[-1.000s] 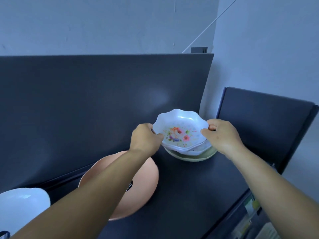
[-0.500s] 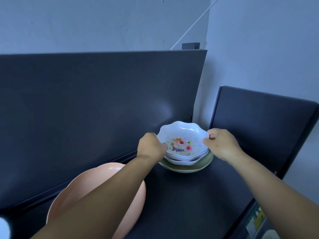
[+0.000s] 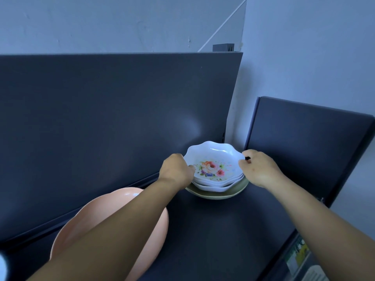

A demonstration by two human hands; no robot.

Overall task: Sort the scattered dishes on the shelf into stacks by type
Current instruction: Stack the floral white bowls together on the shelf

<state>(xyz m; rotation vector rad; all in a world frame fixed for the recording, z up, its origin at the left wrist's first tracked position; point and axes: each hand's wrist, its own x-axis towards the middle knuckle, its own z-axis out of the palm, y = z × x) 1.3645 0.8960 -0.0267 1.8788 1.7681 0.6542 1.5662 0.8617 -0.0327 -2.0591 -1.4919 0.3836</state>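
Left hand point(image 3: 176, 170) and right hand point(image 3: 259, 169) each pinch opposite rims of the top floral bowl point(image 3: 213, 161), fingers curled around the scalloped edge. This bowl sits nested in a stack of white scalloped bowls point(image 3: 215, 184), which rests on an olive-green plate point(image 3: 221, 194) at the far right end of the dark shelf point(image 3: 213, 230). A peach plate point(image 3: 146, 238) lies nearer, partly under the left forearm.

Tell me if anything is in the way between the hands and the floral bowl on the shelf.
Nothing visible is. The left hand and right hand each already grip opposite rims of the floral bowl, which sits on white bowls over a green plate.
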